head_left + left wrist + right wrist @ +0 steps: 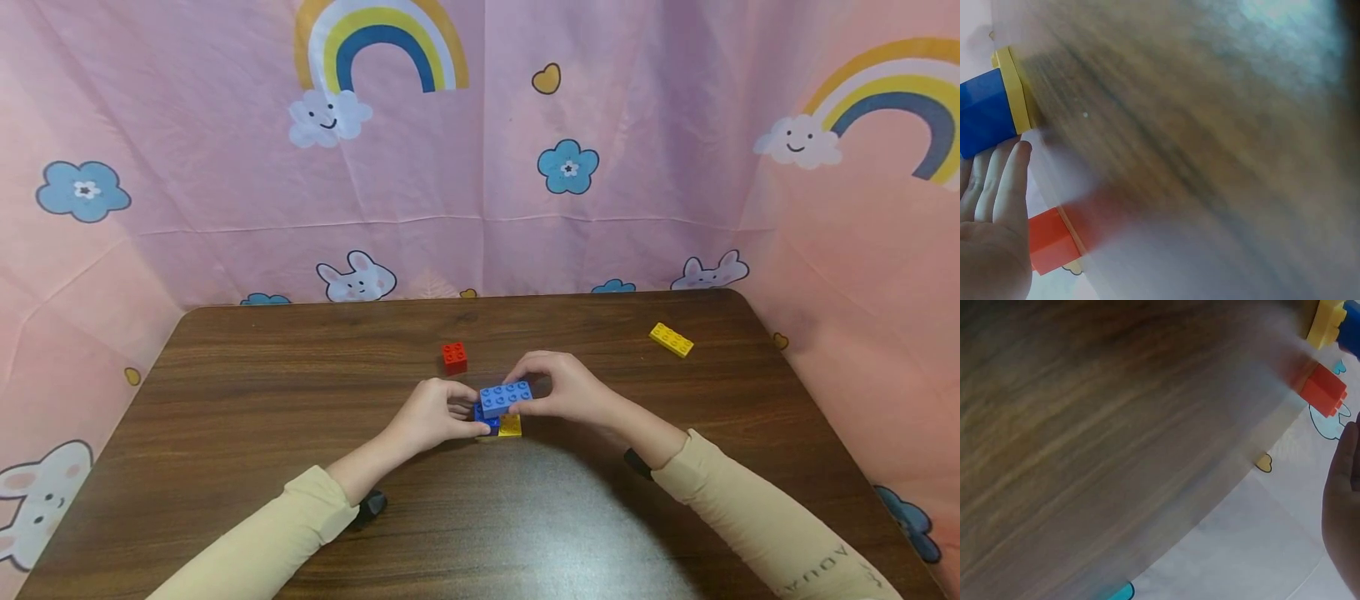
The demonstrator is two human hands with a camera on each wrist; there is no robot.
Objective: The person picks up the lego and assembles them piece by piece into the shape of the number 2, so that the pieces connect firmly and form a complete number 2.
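Near the middle of the table, a dark blue brick (487, 422) sits on the left part of a flat yellow brick (511, 426). My left hand (427, 414) holds the dark blue brick from the left, thumb on the near side and fingers beyond it. My right hand (562, 387) pinches a lighter blue brick (505, 399) with two rows of studs, right over the dark blue one, partly covering it in the head view. In the left wrist view, my fingers (1007, 181) lie against the dark blue brick (985, 112), whose yellow base (1015, 90) stands on the table.
Beyond my left hand stands a red brick (454, 357) with its studs up. Another flat yellow brick (671, 340) lies at the back right of the brown table (300, 358). A pink patterned cloth (480, 183) hangs behind and along both sides.
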